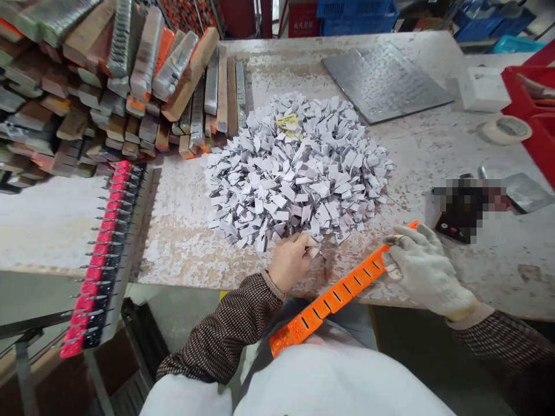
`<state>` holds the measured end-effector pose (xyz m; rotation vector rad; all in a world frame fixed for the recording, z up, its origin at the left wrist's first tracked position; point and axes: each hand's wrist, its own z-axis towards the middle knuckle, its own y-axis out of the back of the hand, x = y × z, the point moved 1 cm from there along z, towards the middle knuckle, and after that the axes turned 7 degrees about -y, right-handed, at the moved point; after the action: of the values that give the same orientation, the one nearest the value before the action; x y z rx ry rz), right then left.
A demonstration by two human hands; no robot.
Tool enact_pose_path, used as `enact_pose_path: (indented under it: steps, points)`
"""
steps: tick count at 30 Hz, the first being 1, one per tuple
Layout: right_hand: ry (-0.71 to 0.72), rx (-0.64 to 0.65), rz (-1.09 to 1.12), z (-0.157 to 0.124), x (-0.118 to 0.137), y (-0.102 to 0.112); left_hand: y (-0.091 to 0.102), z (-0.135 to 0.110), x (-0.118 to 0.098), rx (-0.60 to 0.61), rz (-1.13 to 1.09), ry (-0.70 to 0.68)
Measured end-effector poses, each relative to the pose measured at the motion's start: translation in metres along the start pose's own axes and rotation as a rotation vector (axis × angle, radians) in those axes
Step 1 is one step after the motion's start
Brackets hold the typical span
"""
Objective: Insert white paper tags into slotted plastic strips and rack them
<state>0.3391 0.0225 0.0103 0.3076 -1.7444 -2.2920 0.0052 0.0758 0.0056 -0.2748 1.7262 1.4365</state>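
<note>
Gripping the orange strip [341, 293], the gloved right hand [418, 268] lies palm-down.

A flat orange bar [341, 292], marked by a row of dark slots, is held aslant across the near edge of the surface [169, 237]. Beyond it, small white pieces [299, 173] are heaped in a broad, loose mound.
</note>
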Motion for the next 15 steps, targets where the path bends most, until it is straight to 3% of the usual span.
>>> enact_pose_path:
  steps: [4, 9, 12, 15]
  points:
    - [0.008, 0.059, 0.048, 0.002, -0.002, -0.003, -0.005, -0.01, -0.009, -0.048, -0.349, 0.011]
    - [-0.007, -0.001, 0.048, 0.0, -0.007, -0.003, -0.015, -0.028, -0.019, -0.083, -0.605, 0.019]
    - [-0.035, -0.055, 0.036, -0.003, -0.004, 0.006, -0.016, -0.037, -0.024, -0.067, -0.638, 0.026]
    - [-0.178, -0.188, 0.158, -0.009, 0.016, 0.022, -0.015, -0.043, -0.034, -0.114, -0.54, -0.051]
